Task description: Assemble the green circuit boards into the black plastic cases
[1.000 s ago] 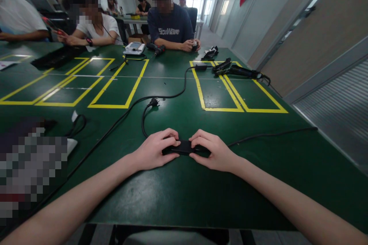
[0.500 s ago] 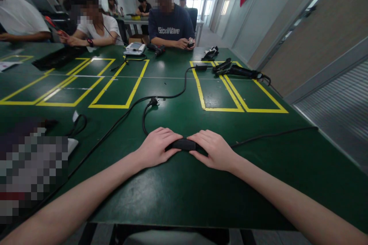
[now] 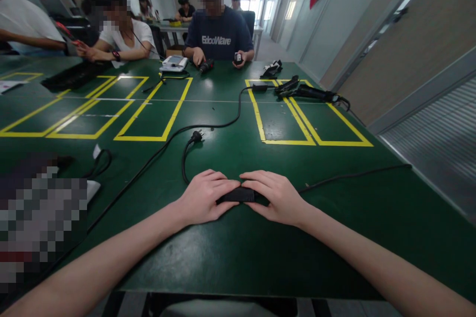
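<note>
A black oblong block (image 3: pixel 243 194), like a power adapter, lies on the green table (image 3: pixel 208 262) between my two hands. My left hand (image 3: pixel 208 195) grips its left part, with thumb and fingers on opposite long sides. Around its right end is my right hand (image 3: pixel 275 197), the fingers on the far side and the thumb on the near side. A short cable with a black plug (image 3: pixel 197 136) curves out beyond my left hand. From behind my right hand a black cable (image 3: pixel 349 175) runs to the table's right edge.
Another long black cable (image 3: pixel 148 161) crosses the table toward black tools (image 3: pixel 308 92) at the far right. Yellow tape (image 3: pixel 176 109) marks rectangles. Pixelated items (image 3: pixel 40 218) lie at the left. Across the table sits a person in a dark shirt (image 3: pixel 219 34), near a drill (image 3: pixel 206 65).
Both hands and the black block have shifted slightly toward me. The plug has moved a little left and nearer. Across the table, the person now has one hand at the drill.
</note>
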`<state>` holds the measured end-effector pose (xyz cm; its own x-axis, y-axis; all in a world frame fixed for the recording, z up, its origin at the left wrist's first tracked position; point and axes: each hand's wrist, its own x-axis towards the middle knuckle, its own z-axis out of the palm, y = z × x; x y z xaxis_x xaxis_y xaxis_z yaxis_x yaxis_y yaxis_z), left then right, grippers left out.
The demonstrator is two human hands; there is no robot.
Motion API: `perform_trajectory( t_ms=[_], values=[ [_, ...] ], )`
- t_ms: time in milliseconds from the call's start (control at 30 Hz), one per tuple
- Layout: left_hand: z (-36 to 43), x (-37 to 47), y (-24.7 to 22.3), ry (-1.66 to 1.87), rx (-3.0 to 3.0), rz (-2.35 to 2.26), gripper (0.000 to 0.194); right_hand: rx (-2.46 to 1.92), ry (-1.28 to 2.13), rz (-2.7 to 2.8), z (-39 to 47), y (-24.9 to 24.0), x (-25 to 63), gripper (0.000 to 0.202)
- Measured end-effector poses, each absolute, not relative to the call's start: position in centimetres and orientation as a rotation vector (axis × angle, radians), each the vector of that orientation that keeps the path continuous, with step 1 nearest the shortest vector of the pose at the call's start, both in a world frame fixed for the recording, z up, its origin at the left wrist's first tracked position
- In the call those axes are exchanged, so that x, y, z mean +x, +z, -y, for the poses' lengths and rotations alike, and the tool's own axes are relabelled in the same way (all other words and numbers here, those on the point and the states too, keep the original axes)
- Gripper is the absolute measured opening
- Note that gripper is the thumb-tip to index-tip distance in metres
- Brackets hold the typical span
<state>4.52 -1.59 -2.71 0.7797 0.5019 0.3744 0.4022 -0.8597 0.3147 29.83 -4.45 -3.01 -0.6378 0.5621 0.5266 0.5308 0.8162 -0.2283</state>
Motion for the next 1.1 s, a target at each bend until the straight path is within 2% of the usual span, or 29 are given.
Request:
perform_trajectory(
  t_ms=[167, 300, 400, 533, 600, 833, 967, 1100],
  values=[
    [1.9, 4.7, -2.2, 0.646, 2.510, -0.761, 0.050, -0.619, -0.174, 2.407, 4.8, -2.9, 30.0, 0.022],
    [2.1, 4.9, -1.5, 0.495, 2.297, -0.875, 0.033, -0.579, -0.299, 2.463, 5.0, -2.6, 30.1, 0.020],
    [2.1, 4.9, -1.4, 0.547, 2.272, -0.915, 0.030, -0.696, -0.225, 2.506, 4.9, -2.5, 30.1, 0.018],
    [2.2, 5.0, -1.8, 0.698, 2.426, -0.906, 0.030, -0.844, 0.066, 2.419, 4.7, -2.5, 30.0, 0.027],
    [2.2, 5.1, -2.0, 0.713, 2.524, -0.865, 0.029, -0.884, 0.150, 2.382, 4.7, -2.6, 30.0, 0.023],
    [1.9, 4.8, -2.3, 0.595, 2.617, -0.872, 0.029, -0.951, 0.203, 2.330, 4.7, -2.5, 30.1, 0.016],
    [2.0, 4.8, -2.3, 0.563, 2.629, -0.841, 0.028, -0.902, 0.205, 2.433, 4.8, -2.3, 29.7, 0.027],
    [2.0, 4.9, -2.0, 0.575, 2.578, -0.804, 0.029, -0.838, 0.132, 2.514, 4.8, -2.6, 29.7, 0.019]
  ],
)
